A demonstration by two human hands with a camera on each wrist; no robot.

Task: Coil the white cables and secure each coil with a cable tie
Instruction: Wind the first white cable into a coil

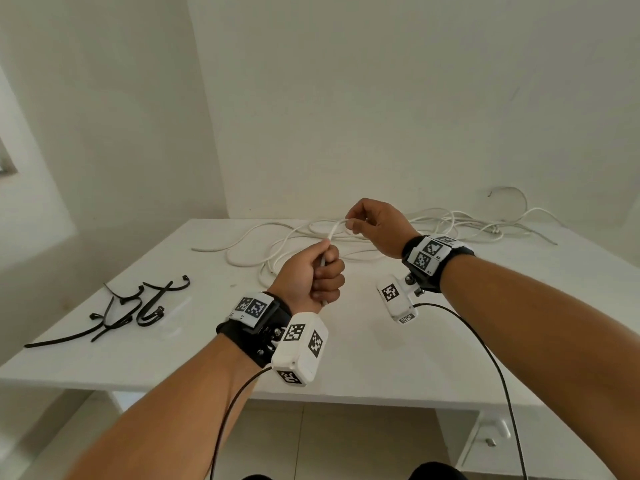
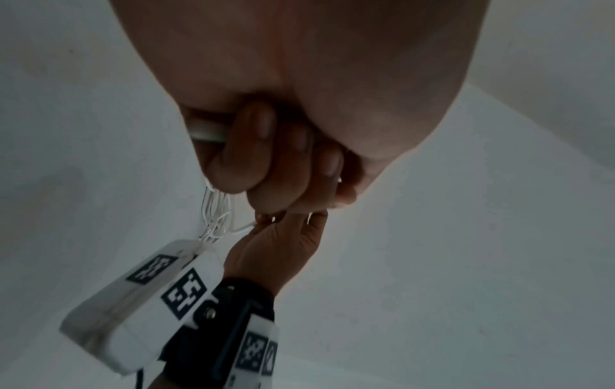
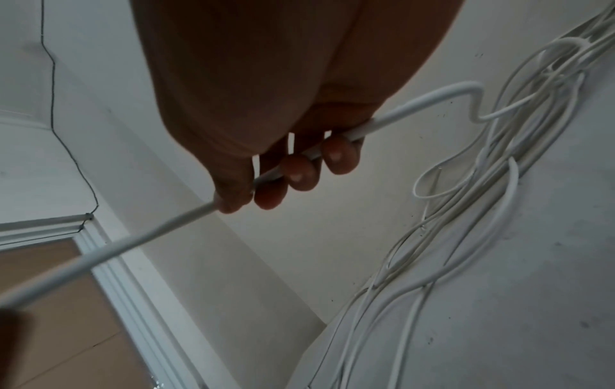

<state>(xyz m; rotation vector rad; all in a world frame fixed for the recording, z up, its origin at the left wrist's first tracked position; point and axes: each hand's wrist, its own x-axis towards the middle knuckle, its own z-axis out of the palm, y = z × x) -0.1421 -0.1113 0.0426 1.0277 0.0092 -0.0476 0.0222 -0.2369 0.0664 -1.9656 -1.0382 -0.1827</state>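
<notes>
A long white cable [image 1: 298, 237] lies in loose tangled loops across the back of the white table [image 1: 381, 358]. My left hand [image 1: 311, 275] is fisted round one stretch of it above the table; the cable [image 2: 206, 131] shows inside the curled fingers. My right hand [image 1: 374, 223], a little farther back, pinches the same cable [image 3: 332, 142] between thumb and fingertips. A short span runs taut between the two hands. More white loops [image 3: 499, 184] lie on the table to the right. Several black cable ties [image 1: 131, 306] lie at the table's left.
The table stands against a white wall, its front edge [image 1: 311, 400] just below my forearms. A drawer unit [image 1: 485, 441] sits under its right side. Black camera leads [image 1: 485, 358] hang from both wrists. More tangled cable [image 1: 485, 223] reaches the back right corner.
</notes>
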